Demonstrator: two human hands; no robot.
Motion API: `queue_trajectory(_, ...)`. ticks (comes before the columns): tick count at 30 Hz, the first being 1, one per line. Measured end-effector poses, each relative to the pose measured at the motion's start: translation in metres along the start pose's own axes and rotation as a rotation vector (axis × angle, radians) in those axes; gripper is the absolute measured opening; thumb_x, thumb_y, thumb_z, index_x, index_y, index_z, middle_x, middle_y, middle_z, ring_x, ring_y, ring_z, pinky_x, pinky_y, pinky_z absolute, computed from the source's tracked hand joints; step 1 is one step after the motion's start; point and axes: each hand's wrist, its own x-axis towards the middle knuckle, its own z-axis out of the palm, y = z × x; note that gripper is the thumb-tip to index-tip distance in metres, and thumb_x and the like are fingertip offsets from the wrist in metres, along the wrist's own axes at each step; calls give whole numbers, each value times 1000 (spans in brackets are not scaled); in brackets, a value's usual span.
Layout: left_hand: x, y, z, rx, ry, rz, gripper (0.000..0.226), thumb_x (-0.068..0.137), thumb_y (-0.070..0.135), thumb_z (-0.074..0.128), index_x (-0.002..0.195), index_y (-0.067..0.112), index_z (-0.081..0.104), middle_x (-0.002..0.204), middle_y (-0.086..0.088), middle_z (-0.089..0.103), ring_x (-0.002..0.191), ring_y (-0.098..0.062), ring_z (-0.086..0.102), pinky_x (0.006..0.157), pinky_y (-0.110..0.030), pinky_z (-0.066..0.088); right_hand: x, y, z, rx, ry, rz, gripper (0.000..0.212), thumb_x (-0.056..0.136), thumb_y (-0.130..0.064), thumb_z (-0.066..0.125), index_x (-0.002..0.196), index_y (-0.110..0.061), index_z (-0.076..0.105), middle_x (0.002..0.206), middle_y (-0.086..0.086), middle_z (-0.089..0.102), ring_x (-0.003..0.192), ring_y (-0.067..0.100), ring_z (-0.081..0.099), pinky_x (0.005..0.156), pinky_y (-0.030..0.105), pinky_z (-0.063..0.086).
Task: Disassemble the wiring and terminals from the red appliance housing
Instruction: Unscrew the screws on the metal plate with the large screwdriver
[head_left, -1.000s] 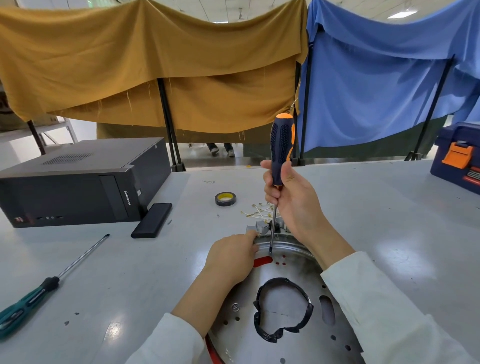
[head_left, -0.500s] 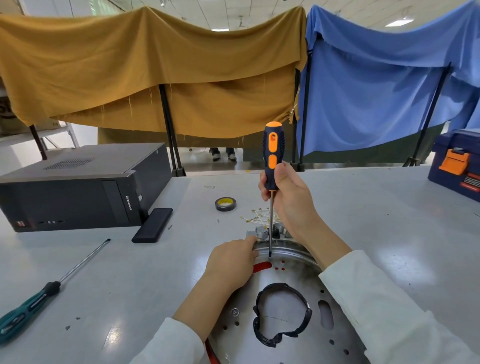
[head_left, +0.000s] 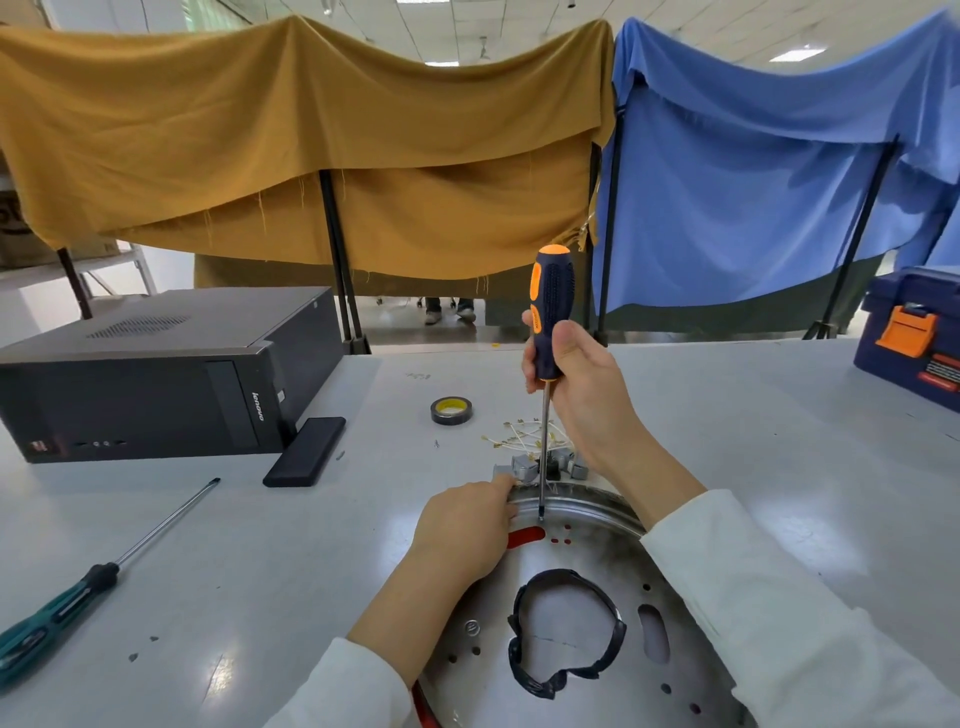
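The round metal base plate (head_left: 587, 561) of the appliance lies in front of me, with red housing showing through a slot (head_left: 525, 536) and at its lower edge. My right hand (head_left: 582, 384) grips an orange-and-black screwdriver (head_left: 550, 312) upright, its tip touching the plate's far rim. My left hand (head_left: 462, 530) rests on the rim's left side, a finger touching the grey terminal pieces (head_left: 524, 467). A black taped ring (head_left: 566, 634) sits at the plate's centre. Loose pale wires with terminals (head_left: 519, 434) lie just beyond.
A green-handled screwdriver (head_left: 67, 603) lies at the left. A black desktop computer (head_left: 150, 374) and a black slab (head_left: 305, 451) stand at the back left. A roll of tape (head_left: 451, 410) lies beyond the plate. A blue toolbox (head_left: 914, 332) sits far right.
The screwdriver handle has turned in my right hand, showing a different face. The tip stays on the plate's rim. My left hand has not moved.
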Motion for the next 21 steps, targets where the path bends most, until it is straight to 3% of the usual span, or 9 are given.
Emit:
queue_trajectory(3,0,0,0,3,0,2,26,100,33,35,122,22,44,111,-4,63,98,-26,58,72,-31,38,0,-1,3,62,-24,13,20,100,-29,40,114,-16,43,73,2,50,62,12,46,58,27,37)
queue_trajectory(7,-1,0,-1,3,-5,-3,26,100,33,35,122,23,44,112,-4,63,98,-25,59,72,-31,38,2,-2,5,-28,-20,3,43,83,-32,69,111,-25,37,67,-11,51,55,9,42,56,22,40)
queue_trajectory(14,-1,0,-1,8,-3,-1,27,100,33,34,123,23,45,114,-4,63,98,-26,59,72,-31,39,4,-2,2,-69,-32,-29,29,89,-38,47,107,-18,56,78,-1,56,70,10,53,66,24,46)
queue_trajectory(17,-1,1,-2,3,-3,-4,27,100,33,34,124,23,44,114,-4,63,98,-25,59,72,-31,37,5,-4,2,-56,-45,-19,25,100,-28,37,109,-10,51,77,0,52,66,10,48,62,23,43)
queue_trajectory(19,-1,2,-2,-1,-7,-9,28,101,33,34,125,24,44,115,-4,63,99,-25,58,71,-30,37,5,-5,3,-22,-54,-11,25,97,-32,42,112,-12,43,75,0,50,63,9,47,59,23,41)
queue_trajectory(21,-2,2,-3,0,-10,-9,28,100,33,34,126,24,44,115,-4,62,99,-25,58,71,-30,37,5,-6,5,-17,-41,-5,40,83,-39,57,112,-20,37,74,-1,50,59,8,46,58,21,42)
